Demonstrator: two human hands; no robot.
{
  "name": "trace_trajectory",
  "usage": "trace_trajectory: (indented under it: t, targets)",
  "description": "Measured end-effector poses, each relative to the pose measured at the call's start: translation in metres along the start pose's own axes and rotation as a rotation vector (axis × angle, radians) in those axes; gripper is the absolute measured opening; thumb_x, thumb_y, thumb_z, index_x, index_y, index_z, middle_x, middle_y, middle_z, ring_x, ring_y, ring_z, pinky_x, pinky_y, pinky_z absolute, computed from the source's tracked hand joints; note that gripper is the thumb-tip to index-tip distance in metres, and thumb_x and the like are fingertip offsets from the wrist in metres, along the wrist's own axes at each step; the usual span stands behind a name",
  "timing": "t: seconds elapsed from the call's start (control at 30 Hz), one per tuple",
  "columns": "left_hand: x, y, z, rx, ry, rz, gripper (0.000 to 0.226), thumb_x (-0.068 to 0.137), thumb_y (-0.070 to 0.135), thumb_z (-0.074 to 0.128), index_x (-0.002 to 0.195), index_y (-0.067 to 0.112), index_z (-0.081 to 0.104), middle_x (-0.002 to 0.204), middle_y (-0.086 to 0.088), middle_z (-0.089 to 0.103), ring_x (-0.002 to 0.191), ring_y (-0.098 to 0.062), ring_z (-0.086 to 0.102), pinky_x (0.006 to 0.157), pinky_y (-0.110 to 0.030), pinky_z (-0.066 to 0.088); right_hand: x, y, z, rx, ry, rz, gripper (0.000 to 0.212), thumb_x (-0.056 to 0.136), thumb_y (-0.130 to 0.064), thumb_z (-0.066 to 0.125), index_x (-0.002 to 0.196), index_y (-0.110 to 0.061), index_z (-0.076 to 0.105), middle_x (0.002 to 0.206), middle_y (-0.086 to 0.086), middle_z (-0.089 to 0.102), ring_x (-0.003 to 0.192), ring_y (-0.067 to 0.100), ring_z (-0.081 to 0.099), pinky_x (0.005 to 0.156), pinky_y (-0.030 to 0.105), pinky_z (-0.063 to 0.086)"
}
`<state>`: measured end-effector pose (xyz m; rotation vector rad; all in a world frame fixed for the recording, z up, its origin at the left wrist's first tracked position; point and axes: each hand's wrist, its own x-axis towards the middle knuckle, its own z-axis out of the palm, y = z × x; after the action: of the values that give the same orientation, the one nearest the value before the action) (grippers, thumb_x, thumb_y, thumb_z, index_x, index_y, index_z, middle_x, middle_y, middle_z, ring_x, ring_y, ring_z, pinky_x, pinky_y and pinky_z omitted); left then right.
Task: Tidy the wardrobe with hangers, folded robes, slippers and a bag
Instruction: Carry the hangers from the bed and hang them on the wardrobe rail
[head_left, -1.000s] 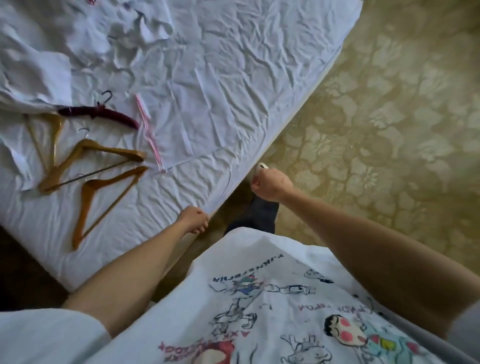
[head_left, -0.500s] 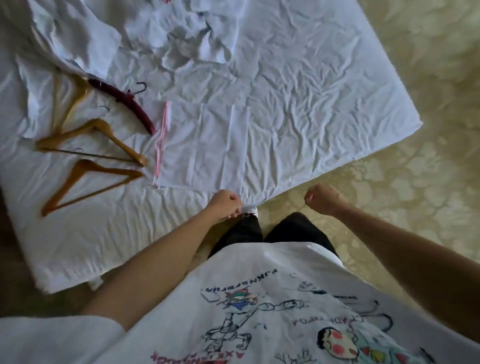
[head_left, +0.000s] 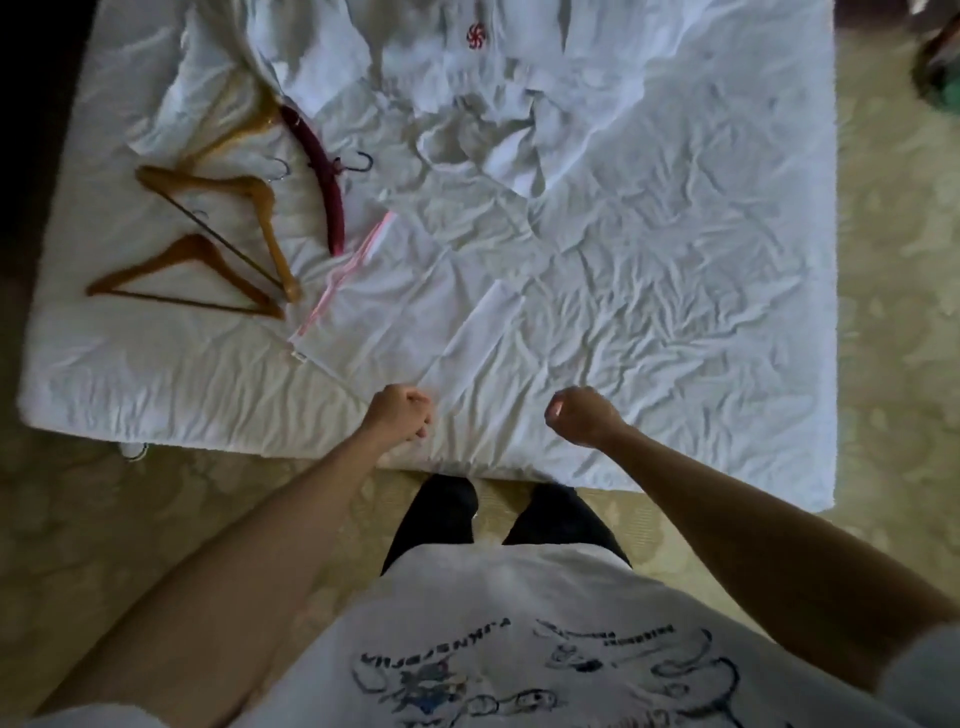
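A white bed (head_left: 675, 312) fills the upper view. On its left side lie three wooden hangers (head_left: 218, 249) and a dark red padded hanger (head_left: 322, 166). A clear zip bag with a pink strip (head_left: 395, 291) lies flat beside them, near the front edge. A crumpled white robe with a red emblem (head_left: 467, 67) is heaped at the back. My left hand (head_left: 400, 415) is a loose fist at the bag's near corner; whether it touches the bag I cannot tell. My right hand (head_left: 582, 415) is a fist over the sheet, holding nothing.
Patterned beige carpet (head_left: 893, 364) surrounds the bed. A white slipper tip (head_left: 132, 449) peeks out under the bed's front left edge. A dark round object with green (head_left: 940, 73) sits at the top right. My legs stand against the bed's front edge.
The view has swung to face the bed squarely. Both hands have come forward over the front edge of the bed; the hangers, bag and robe lie unmoved.
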<state>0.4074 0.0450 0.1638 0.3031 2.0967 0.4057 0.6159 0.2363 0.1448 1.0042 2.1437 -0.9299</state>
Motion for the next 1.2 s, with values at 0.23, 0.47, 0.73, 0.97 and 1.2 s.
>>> trace_trajectory:
  t: [0.23,0.47,0.73,0.97,1.2]
  targets:
    - [0.046,-0.006,-0.066,-0.16,0.11,-0.05,0.013,0.095,0.019,0.058,0.094,0.014,0.07,0.083,-0.004,0.074,0.059,-0.017,0.068,0.058,-0.026,0.054,0.097,-0.115,-0.051,-0.028,-0.014,-0.142,0.017,0.087,-0.022,0.05,0.072,-0.021,0.059,0.098,0.01,0.071,0.099,0.031,0.064,0.075,0.028,0.044]
    - [0.181,-0.05,-0.177,-0.258,0.286,-0.235,0.024,0.09,0.019,0.054,0.091,0.005,0.074,0.079,-0.009,0.076,0.067,-0.022,0.073,0.059,-0.026,0.058,0.225,-0.252,-0.059,-0.021,-0.075,-0.198,0.023,0.089,-0.025,0.056,0.099,-0.017,0.075,0.106,0.008,0.074,0.102,0.028,0.067,0.086,0.033,0.055]
    - [0.365,-0.073,-0.239,-0.103,0.53,-0.286,0.034,0.092,0.025,0.053,0.117,0.005,0.064,0.121,-0.017,0.067,0.113,-0.035,0.062,0.092,-0.038,0.051,0.423,-0.359,-0.028,0.201,0.146,-0.044,0.027,0.092,-0.019,0.053,0.107,-0.01,0.073,0.107,0.012,0.073,0.104,0.03,0.067,0.079,0.026,0.047]
    - [0.456,-0.067,-0.252,0.028,0.685,-0.311,0.067,0.088,0.027,0.064,0.144,0.003,0.036,0.144,-0.021,0.042,0.128,-0.037,0.048,0.099,-0.045,0.043,0.506,-0.389,0.004,0.199,0.32,-0.023,0.047,0.082,-0.059,0.066,0.103,-0.018,0.062,0.087,-0.001,0.063,0.076,0.02,0.059,0.063,0.027,0.044]
    - [0.46,-0.09,-0.252,-0.287,0.597,-0.303,0.045,0.09,0.042,0.056,0.108,0.003,0.07,0.105,-0.015,0.073,0.099,-0.035,0.07,0.084,-0.039,0.059,0.501,-0.4,-0.002,0.547,0.246,0.066,0.035,0.077,-0.033,0.075,0.1,-0.014,0.058,0.082,0.001,0.072,0.071,0.016,0.07,0.062,0.03,0.058]
